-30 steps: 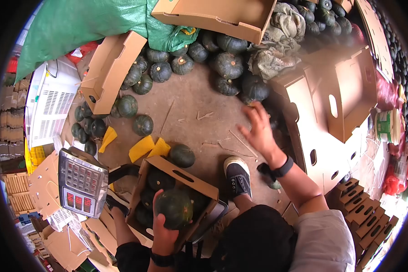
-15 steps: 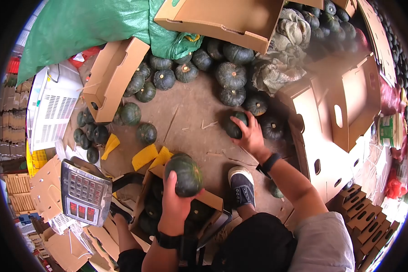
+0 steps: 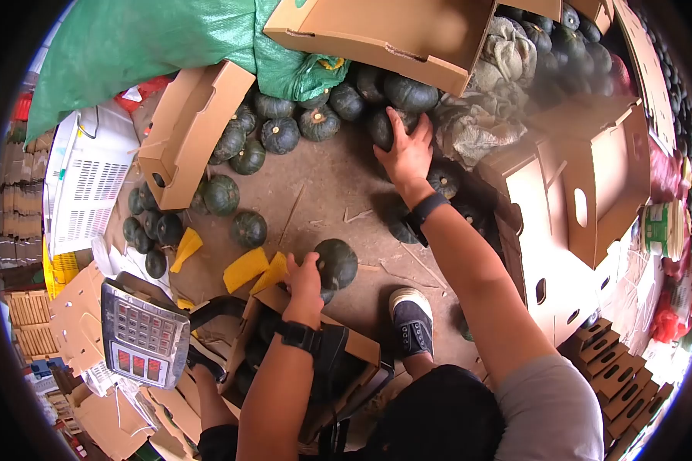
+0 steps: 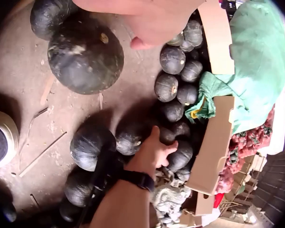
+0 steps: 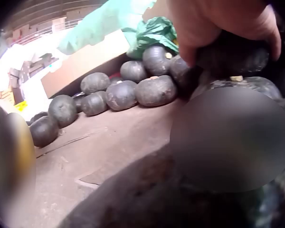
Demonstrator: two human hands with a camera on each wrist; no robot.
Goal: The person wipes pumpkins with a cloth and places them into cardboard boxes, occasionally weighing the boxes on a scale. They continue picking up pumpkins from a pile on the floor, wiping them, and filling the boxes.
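Note:
In the head view my left hand point(image 3: 306, 283) is beside a dark green kabocha squash point(image 3: 337, 263) on the floor past the box edge. The left wrist view shows that squash point(image 4: 85, 57) with another against it and my left hand point(image 4: 147, 19) at the top, thumb off its skin. Farther out, my right hand point(image 3: 407, 154) reaches to the pile and grips a dark squash point(image 3: 380, 129) from above. Its fingers come down on both sides of the squash point(image 5: 237, 59) in the right wrist view. Near my legs a cardboard box point(image 3: 357, 343) holds several squashes.
A scale display point(image 3: 144, 330) stands left of the box. Yellow foam pieces point(image 3: 244, 269) lie on the floor point(image 3: 323, 180). Squashes line the back beneath a green sheet point(image 3: 154, 54) and a cardboard tray point(image 3: 377, 31). Large cartons point(image 3: 546, 230) stand at the right, near my shoe point(image 3: 411, 319).
My left hand has carried a squash from above the box forward to the floor and loosened from it. My right hand has moved from a nearer squash to one farther back.

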